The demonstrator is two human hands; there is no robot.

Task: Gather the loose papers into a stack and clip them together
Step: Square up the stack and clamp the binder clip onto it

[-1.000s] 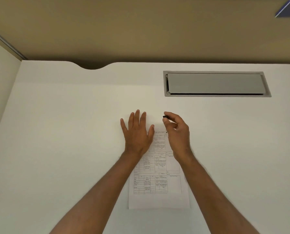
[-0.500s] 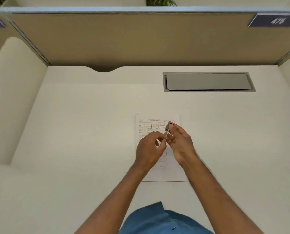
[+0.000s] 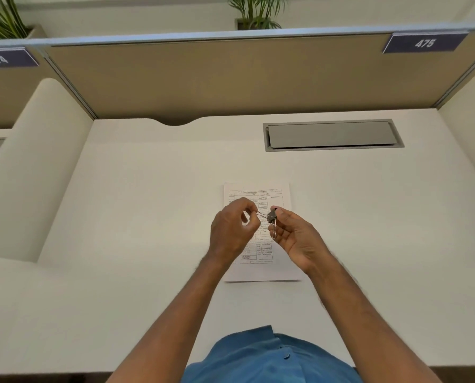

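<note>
The papers (image 3: 261, 269) lie squared in one stack at the middle of the surface (image 3: 136, 205), so the clipping step is in hand. Both hands hover above the stack: the right hand (image 3: 297, 239) pinches the clip (image 3: 272, 215) by its dark body, and the left hand (image 3: 235, 230), at the clip's 9 o'clock, pinches what seems a wire handle. Next, squeeze the handles and seat the clip on the stack's 12 o'clock edge. The top sheet shows a printed table.

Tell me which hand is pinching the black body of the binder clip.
The right hand pinches the black metal binder clip by its body; the left hand only pulls one silver wire handle.
</note>
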